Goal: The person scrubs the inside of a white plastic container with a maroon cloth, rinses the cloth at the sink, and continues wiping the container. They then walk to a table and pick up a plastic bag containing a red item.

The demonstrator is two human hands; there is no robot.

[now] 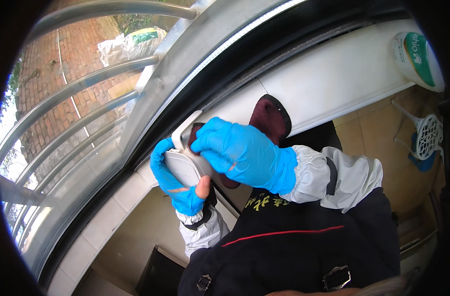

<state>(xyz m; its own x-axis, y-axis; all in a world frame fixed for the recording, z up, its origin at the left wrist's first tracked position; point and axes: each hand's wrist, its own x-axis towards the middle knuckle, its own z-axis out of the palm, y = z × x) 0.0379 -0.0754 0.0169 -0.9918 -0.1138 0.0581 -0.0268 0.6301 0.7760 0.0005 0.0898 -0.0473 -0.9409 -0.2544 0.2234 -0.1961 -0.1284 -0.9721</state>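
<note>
My left hand (178, 199), in a blue glove with its thumb tip bare, holds a light grey plastic piece (181, 167) with a rounded flat face. A bent off-white handle or arm (180, 135) sticks up from that piece beside the window frame. My right hand (247, 153), gloved in blue with a small tear, pinches a maroon cloth (273, 116) with dark edging. Part of the cloth presses against the grey piece near the base of the arm. Another part spreads out beyond my right hand over the white tiled sill (314, 77). My right fingertips are partly hidden in the cloth.
The dark window track (243, 70) runs along the sill. Curved metal bars (99, 77) stand outside, above brick paving (43, 92) with white sacks (132, 44). A white and green container (419, 61) sits at the sill's far right, above a white plastic stool (428, 137).
</note>
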